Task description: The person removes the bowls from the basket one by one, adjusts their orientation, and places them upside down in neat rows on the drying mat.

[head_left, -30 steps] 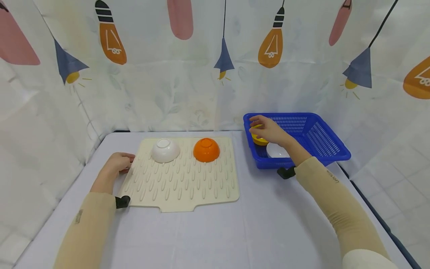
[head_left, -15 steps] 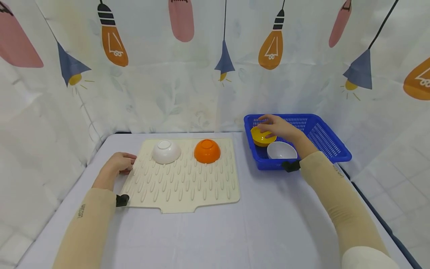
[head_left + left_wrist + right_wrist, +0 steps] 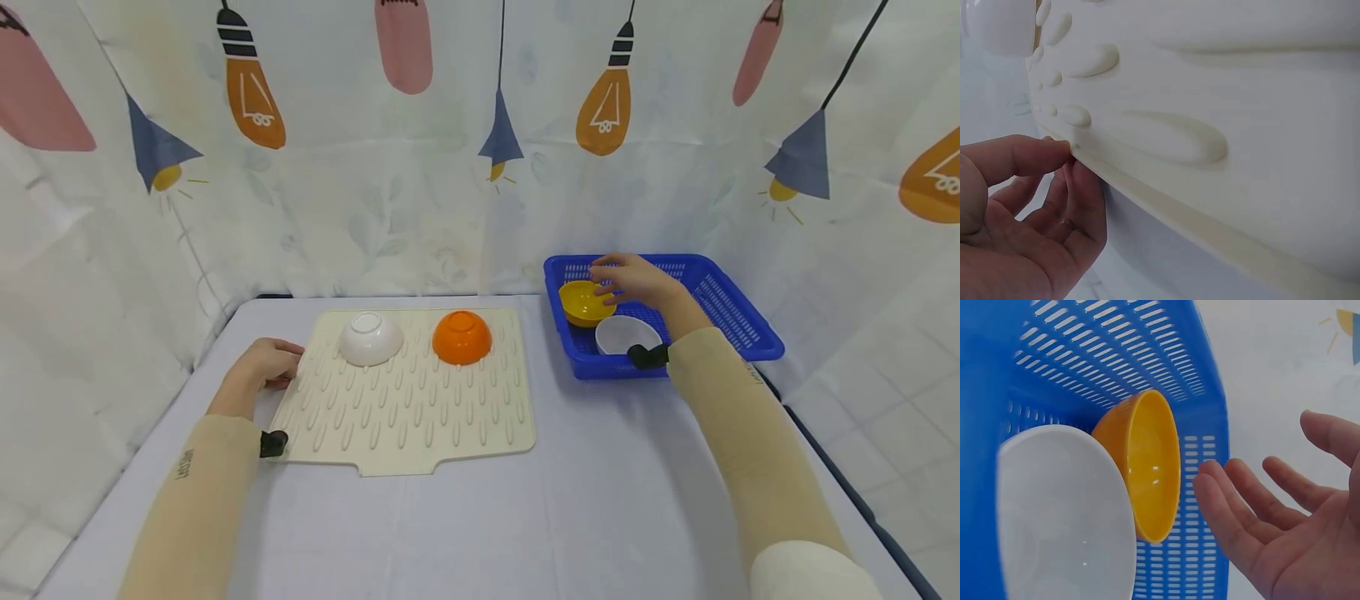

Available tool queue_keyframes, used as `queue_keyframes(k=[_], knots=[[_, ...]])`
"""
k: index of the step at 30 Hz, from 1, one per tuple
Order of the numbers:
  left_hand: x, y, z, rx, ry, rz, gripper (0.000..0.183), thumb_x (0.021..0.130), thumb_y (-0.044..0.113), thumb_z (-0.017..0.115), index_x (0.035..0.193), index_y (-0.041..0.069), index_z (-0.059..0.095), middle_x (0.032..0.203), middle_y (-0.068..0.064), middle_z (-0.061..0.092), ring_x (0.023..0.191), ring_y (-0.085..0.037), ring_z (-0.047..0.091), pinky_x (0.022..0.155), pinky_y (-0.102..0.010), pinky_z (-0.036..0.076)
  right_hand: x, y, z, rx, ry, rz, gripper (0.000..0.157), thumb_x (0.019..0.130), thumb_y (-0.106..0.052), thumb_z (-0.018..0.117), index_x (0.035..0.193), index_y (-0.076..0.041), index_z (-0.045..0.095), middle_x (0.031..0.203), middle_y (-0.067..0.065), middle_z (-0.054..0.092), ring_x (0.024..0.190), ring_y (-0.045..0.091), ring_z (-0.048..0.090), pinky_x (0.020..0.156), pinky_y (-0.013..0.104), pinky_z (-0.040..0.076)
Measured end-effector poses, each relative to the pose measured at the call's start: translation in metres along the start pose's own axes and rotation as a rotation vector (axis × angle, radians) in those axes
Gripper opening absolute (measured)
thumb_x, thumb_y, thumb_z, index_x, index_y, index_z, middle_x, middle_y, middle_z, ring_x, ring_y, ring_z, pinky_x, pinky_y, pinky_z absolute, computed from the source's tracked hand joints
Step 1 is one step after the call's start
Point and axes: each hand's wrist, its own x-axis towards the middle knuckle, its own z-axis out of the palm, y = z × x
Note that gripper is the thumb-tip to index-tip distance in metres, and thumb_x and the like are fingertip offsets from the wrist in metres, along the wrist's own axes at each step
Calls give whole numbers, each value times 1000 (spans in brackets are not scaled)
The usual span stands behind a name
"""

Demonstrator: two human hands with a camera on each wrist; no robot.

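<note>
My left hand (image 3: 267,367) pinches the left edge of a cream drying mat (image 3: 405,417) between thumb and fingers, as the left wrist view shows closely. Raised oval bumps cover the mat. Upside down near its far edge sit a white bowl (image 3: 371,338) and an orange bowl (image 3: 462,337). Over the blue basket (image 3: 738,317), my right hand (image 3: 637,281) has its fingers spread and holds nothing. Just left of that hand a yellow bowl (image 3: 1154,465) lies in the basket, mouth upward and tilted. Beside it, nearer me, rests another white bowl (image 3: 1066,512).
A white cloth covers the table (image 3: 480,533). Behind it hangs a curtain (image 3: 435,217) printed with lamps and bulbs. The basket stands at the table's back right corner, to the right of the mat.
My right hand has come away from the yellow bowl and shifted right, leaving the bowl in the basket, more fully visible. My left hand stays at the mat's edge.
</note>
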Motion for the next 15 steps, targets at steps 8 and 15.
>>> queue_keyframes(k=[8, 15], knots=[[1, -3, -1, 13, -23, 21, 61, 84, -6, 53, 144, -12, 42, 88, -6, 65, 68, -16, 57, 64, -32, 54, 4, 1, -5, 32, 30, 72, 70, 112, -35, 45, 162, 2, 14, 154, 29, 39, 137, 43, 46, 112, 57, 39], [-3, -1, -6, 8, -51, 18, 62, 87, -6, 57, 147, -12, 40, 89, -5, 67, 72, -14, 61, 70, -31, 56, 6, 8, -12, 64, 53, 105, 67, 113, -36, 38, 163, 0, 13, 158, 29, 34, 142, 43, 39, 115, 57, 34]])
